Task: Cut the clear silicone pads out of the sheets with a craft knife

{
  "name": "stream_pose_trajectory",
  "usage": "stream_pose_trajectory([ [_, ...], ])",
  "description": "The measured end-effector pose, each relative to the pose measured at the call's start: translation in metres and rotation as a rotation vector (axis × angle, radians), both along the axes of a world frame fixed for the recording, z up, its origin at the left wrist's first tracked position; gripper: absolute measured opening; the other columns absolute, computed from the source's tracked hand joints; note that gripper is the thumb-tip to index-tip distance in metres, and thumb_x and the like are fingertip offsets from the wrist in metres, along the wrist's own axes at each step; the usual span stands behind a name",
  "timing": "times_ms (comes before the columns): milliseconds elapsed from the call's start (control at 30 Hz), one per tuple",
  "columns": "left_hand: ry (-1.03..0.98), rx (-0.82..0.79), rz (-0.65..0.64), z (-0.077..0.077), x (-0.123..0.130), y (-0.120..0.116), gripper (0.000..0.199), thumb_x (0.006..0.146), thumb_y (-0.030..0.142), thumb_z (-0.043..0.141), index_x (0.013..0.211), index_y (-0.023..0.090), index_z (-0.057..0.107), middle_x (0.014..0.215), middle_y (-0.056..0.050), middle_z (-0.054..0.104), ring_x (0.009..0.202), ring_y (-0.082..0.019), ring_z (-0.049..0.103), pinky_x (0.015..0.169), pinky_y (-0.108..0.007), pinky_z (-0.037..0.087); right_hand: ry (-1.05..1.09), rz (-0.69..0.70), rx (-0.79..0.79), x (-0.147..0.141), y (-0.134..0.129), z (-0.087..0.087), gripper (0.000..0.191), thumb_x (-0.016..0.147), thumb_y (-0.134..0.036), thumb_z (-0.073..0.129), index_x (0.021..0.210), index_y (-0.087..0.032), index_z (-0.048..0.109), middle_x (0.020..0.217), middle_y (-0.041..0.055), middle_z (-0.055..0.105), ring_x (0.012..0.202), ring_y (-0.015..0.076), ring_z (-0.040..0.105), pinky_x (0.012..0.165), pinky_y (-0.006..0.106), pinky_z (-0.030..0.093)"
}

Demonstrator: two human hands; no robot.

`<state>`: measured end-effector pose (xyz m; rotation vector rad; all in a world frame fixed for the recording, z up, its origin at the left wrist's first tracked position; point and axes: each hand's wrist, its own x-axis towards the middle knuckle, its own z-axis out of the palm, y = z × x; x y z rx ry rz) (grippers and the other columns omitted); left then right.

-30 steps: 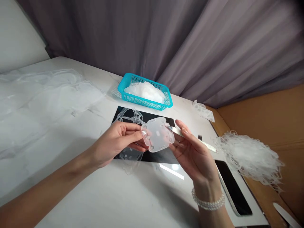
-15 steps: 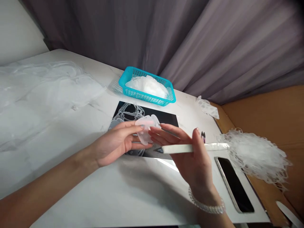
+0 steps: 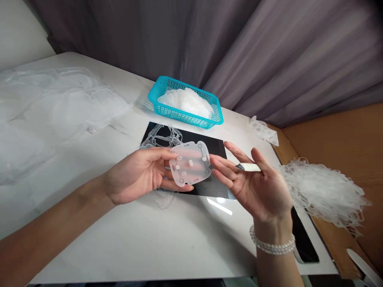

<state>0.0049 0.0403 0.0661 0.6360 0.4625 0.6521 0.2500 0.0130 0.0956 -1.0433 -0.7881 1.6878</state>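
Left hand (image 3: 137, 175): got the clear plate (image 3: 194, 169) pinched, left edge
Right hand (image 3: 254, 185): thumb's clamping a white tool (image 3: 251, 167), fingertips at the plate's right edge
Clear plate: up over the black mat (image 3: 206, 189), blue basket (image 3: 155, 91) farther back

two hands (image 3: 136, 175) (image 3: 259, 187), one basket (image 3: 183, 116), one phone (image 3: 304, 239)
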Motion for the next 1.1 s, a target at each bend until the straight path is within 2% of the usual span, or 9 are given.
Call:
stream_pose_trajectory([
  [233,-0.020,0.001,-0.035,0.001,0.000,0.000,0.036,0.095,0.028,0.050,0.119,0.011,0.070,0.121,-0.016,0.072,0.117,-0.034,0.065,0.097,-0.050,0.055,-0.031,-0.013,-0.020,0.000,0.000,0.000,0.043,0.095,-0.055,0.047,0.113,-0.025,0.071,0.099,0.0095,0.079,0.110,0.0278,0.071,0.100,0.053,0.052],
  [533,-0.010,-0.078,-0.029,0.005,0.001,-0.001,0.037,0.094,0.025,0.051,0.124,0.009,0.064,0.121,-0.016,0.071,0.111,-0.031,0.068,0.100,-0.053,0.053,0.028,0.036,-0.028,-0.001,-0.001,0.001,0.049,0.102,-0.052,0.031,0.112,-0.025,0.071,0.103,0.0106,0.079,0.108,0.0254,0.072,0.106,0.051,0.048],
  [667,0.082,-0.167,0.058,0.000,0.003,0.001,0.050,0.092,0.039,0.059,0.134,0.012,0.054,0.129,-0.019,0.065,0.118,-0.035,0.064,0.102,-0.055,0.051,0.026,0.011,0.038,-0.004,-0.002,-0.001,0.047,0.102,-0.052,0.032,0.112,-0.026,0.070,0.106,0.0099,0.078,0.111,0.0253,0.071,0.109,0.051,0.046],
  [767,0.135,-0.222,0.067,-0.005,0.006,0.002,0.057,0.090,0.049,0.062,0.129,0.008,0.057,0.125,-0.022,0.066,0.114,-0.036,0.066,0.101,-0.053,0.052,0.019,0.083,0.062,-0.011,-0.005,-0.004,0.050,0.101,-0.055,0.031,0.112,-0.025,0.070,0.107,0.0100,0.078,0.109,0.0263,0.072,0.105,0.050,0.050],
  [900,0.131,-0.076,-0.005,-0.006,0.006,0.000,0.034,0.092,0.023,0.061,0.122,0.009,0.064,0.117,-0.017,0.072,0.103,-0.027,0.072,0.099,-0.042,0.054,-0.008,0.277,0.019,-0.013,-0.008,-0.003,0.057,0.100,-0.059,0.029,0.109,-0.022,0.071,0.106,0.0120,0.078,0.095,0.0289,0.076,0.086,0.047,0.060],
  [1000,0.143,-0.020,-0.048,-0.003,0.004,-0.001,0.035,0.093,0.014,0.056,0.126,0.013,0.065,0.121,-0.014,0.072,0.104,-0.023,0.072,0.095,-0.034,0.056,-0.051,0.176,0.073,-0.003,-0.006,0.001,0.056,0.101,-0.057,0.028,0.105,-0.023,0.072,0.107,0.0109,0.078,0.082,0.0258,0.078,0.073,0.040,0.062],
  [1100,0.120,-0.012,-0.062,-0.001,0.003,-0.001,0.036,0.094,0.012,0.053,0.128,0.014,0.066,0.125,-0.012,0.070,0.109,-0.024,0.071,0.091,-0.031,0.057,-0.103,0.035,0.094,0.008,-0.001,0.003,0.053,0.101,-0.055,0.028,0.105,-0.025,0.072,0.109,0.0107,0.077,0.085,0.0246,0.077,0.074,0.038,0.062],
])
